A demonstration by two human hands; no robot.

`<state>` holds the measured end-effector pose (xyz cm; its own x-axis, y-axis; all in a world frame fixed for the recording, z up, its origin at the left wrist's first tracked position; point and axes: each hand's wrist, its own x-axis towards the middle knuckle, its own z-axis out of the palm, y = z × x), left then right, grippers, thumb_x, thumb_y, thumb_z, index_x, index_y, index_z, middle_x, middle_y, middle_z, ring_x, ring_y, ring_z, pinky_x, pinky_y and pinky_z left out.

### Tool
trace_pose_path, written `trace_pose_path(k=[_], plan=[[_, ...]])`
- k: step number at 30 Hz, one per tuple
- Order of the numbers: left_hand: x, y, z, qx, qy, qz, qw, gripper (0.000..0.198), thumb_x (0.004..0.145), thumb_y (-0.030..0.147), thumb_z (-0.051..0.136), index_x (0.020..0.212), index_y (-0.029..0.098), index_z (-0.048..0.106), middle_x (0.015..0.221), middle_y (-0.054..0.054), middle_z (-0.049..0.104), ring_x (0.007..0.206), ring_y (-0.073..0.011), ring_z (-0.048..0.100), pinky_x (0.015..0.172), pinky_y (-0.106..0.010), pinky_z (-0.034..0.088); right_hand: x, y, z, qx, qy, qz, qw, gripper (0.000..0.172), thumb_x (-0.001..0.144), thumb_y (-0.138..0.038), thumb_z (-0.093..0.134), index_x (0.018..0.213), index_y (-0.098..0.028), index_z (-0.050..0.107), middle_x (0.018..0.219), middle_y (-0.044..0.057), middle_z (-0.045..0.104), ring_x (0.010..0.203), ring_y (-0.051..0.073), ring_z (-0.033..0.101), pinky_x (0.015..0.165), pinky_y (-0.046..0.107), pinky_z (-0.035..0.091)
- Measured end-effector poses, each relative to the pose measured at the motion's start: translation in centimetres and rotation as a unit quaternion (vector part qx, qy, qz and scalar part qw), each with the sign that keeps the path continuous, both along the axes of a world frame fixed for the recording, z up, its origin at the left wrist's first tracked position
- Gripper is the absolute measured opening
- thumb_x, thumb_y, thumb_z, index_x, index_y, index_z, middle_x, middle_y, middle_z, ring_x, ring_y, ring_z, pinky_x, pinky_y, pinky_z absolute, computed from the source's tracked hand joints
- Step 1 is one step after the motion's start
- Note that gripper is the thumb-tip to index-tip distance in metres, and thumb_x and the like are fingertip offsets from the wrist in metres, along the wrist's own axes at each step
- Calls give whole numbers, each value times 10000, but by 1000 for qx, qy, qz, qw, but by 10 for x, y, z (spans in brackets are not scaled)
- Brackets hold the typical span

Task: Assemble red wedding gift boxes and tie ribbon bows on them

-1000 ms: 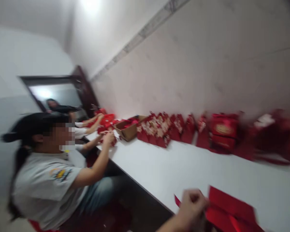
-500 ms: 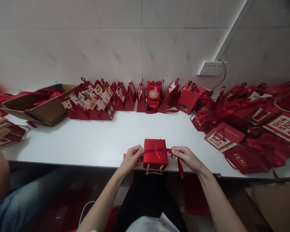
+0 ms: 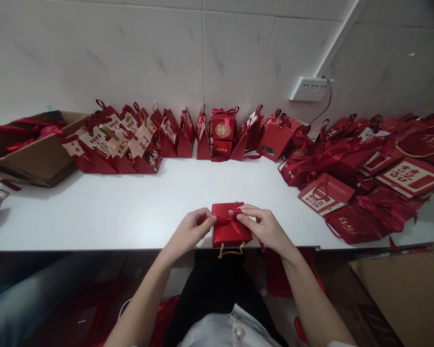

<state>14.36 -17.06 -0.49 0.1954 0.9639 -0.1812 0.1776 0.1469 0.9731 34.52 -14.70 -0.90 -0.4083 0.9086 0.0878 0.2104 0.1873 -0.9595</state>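
A small red gift box (image 3: 228, 231) with a gold cord handle lies at the near edge of the white table (image 3: 137, 212), right in front of me. A red ribbon (image 3: 227, 219) crosses its top. My left hand (image 3: 191, 229) pinches the ribbon at the box's left side. My right hand (image 3: 261, 225) is closed on the ribbon over the box's top, fingers pressed near the knot.
A row of red gift bags (image 3: 137, 140) stands along the tiled wall, with a small red box with a bow (image 3: 222, 132) among them. A cardboard box (image 3: 29, 149) lies at the left. A heap of red bags (image 3: 376, 168) fills the right side. A wall socket (image 3: 308, 89) hangs above.
A second ago my view swung from the person on the left back to the table. In the last half second my hands moved inward along the ribbon, the right one onto the box's top.
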Motion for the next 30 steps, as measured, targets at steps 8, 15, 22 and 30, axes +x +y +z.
trace_pose_path(k=[8,15,22,30], plan=[[3,-3,8,88,95,8,992,185,833,358,521,872,188,581,699,20,541,628,-117,485,576,-219,384,-6,-4,-2,63,-36,1,997,270,926,-295,428,1027,-211,665,1057,68,617,1038,189,553,942,331,406],[16,9,19,181,161,-33,970,256,865,370,498,1021,235,651,933,-36,565,826,-158,555,795,-299,442,-6,-5,-3,72,-48,5,996,270,931,-305,413,984,-217,662,1045,70,599,1037,206,538,964,368,402],[21,18,15,183,147,-43,971,165,863,289,500,799,198,621,856,-18,591,765,-140,556,767,-277,430,-7,-6,-3,78,-64,-1,995,268,918,-320,440,952,-229,690,1074,68,602,1016,203,557,925,360,436],[20,21,19,156,143,-21,977,195,863,331,499,761,188,583,789,-11,614,694,-128,541,644,-236,403,-1,-7,-6,56,-42,-54,996,226,872,-307,514,842,-210,717,1029,62,628,961,194,587,870,329,464]])
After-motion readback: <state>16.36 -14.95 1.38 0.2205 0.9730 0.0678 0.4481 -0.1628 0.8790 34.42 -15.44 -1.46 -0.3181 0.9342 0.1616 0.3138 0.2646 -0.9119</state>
